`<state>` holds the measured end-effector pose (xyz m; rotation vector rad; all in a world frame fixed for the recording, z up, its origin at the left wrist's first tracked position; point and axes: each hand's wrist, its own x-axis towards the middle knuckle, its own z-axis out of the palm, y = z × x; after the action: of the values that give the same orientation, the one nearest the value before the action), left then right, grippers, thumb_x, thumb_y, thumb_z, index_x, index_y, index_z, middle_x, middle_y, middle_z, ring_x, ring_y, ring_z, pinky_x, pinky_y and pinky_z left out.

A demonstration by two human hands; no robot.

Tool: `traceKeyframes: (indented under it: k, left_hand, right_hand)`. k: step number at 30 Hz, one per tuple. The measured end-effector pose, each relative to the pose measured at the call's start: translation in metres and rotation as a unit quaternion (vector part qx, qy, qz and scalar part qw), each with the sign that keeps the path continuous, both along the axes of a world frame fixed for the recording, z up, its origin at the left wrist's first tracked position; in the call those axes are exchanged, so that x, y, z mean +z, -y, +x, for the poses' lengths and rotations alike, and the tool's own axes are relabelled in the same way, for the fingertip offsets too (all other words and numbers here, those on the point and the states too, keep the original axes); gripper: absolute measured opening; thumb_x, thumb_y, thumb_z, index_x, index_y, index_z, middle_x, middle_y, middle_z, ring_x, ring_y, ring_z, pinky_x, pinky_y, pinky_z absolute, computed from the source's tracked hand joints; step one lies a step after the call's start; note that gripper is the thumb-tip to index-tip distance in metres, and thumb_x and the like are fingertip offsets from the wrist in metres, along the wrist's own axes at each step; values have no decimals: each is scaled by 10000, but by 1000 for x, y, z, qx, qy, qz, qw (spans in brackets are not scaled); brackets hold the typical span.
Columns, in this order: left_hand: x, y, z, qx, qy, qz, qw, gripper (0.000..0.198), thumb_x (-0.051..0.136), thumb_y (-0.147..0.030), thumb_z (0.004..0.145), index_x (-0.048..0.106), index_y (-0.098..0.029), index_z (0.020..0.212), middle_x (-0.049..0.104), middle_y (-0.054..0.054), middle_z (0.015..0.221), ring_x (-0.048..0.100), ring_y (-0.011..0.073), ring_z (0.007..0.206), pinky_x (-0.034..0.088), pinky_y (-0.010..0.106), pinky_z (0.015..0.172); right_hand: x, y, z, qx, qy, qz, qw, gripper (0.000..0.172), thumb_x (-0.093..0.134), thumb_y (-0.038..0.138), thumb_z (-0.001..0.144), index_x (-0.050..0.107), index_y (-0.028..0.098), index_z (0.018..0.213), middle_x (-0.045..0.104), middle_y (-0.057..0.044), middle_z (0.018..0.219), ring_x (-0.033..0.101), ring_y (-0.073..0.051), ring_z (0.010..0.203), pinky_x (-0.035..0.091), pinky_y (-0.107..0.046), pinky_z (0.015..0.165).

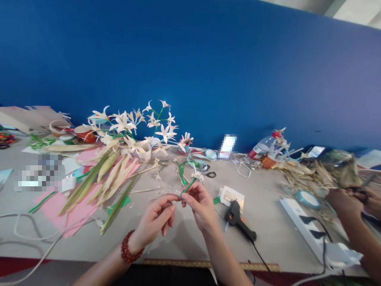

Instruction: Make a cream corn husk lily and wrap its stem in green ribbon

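A short green stem (189,185) with a small white flower (197,173) at its upper end is pinched between the thumb and fingers of my right hand (200,202). My left hand (157,216), with a red bead bracelet (128,248) on its wrist, meets the stem's lower end with its fingertips; its thumb and index finger are close together there. Just beyond my hands lies a green ribbon (182,172). White flowers (122,122) on green stems stand in a cup (144,153) behind, to the left.
Corn husks (114,186) lie on pink paper (80,206) at the left. To the right are a black glue gun (239,222), a white power strip (306,226), a bottle (263,147) and dark scissors (210,174). Another person's hands (347,200) work at the far right.
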<state>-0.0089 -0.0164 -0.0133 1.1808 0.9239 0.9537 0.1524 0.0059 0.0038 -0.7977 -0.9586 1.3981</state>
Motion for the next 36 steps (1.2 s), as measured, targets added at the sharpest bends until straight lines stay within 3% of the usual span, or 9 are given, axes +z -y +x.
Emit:
traceKeyframes:
  k: [27, 31, 36]
  left_hand:
    - [-2, -3, 0, -2, -20, 14, 1000, 345, 520, -408, 922, 626, -158, 1135, 556, -43, 533, 406, 35, 315, 332, 140, 342]
    - [-5, -4, 0, -14, 19, -4, 1000, 327, 542, -396, 915, 620, -170, 1138, 595, -25, 584, 503, 62, 357, 401, 163, 373]
    - [1, -10, 3, -7, 101, -15, 995, 247, 619, -372, 871, 629, -165, 1006, 650, 10, 692, 600, 104, 424, 456, 211, 423]
  right_hand:
    - [1, -2, 3, -8, 53, 6, 999, 192, 809, 303, 732, 672, 195, 812, 624, 26, 675, 547, -92, 547, 455, -225, 550]
    - [-1, -4, 3, -15, 59, 8, 998, 187, 805, 301, 733, 668, 193, 798, 606, 30, 650, 528, -89, 537, 433, -216, 530]
    - [-2, -4, 4, -5, 72, 5, 997, 193, 805, 306, 728, 669, 190, 800, 616, 25, 653, 526, -92, 534, 425, -219, 522]
